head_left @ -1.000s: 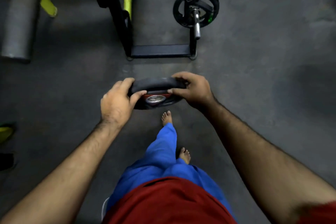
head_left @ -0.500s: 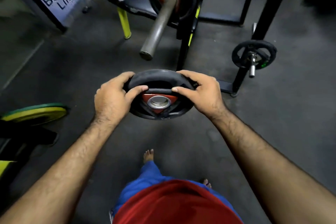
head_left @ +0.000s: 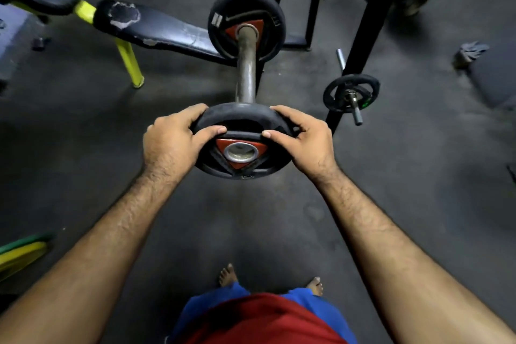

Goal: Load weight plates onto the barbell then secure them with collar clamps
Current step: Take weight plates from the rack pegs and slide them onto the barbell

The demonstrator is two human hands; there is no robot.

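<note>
**Plate held at the sleeve's end**

While standing barefoot before the barbell sleeve — gripping the weight plate with the left hand on its left rim, thumb hooked in a slot; clamping the right rim likewise with the right hand; holding the plate's hole just short of the sleeve tip, another loaded plate sitting farther up.

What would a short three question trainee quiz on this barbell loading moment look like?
1. True or false: a collar clamp already sits on the barbell sleeve.
2. Which holds the held plate? A. left hand only B. right hand only C. both
3. Fill in: the loaded plate already on the sleeve has a ___ triangular hub.

Key: 1 false; 2 C; 3 red.
</note>
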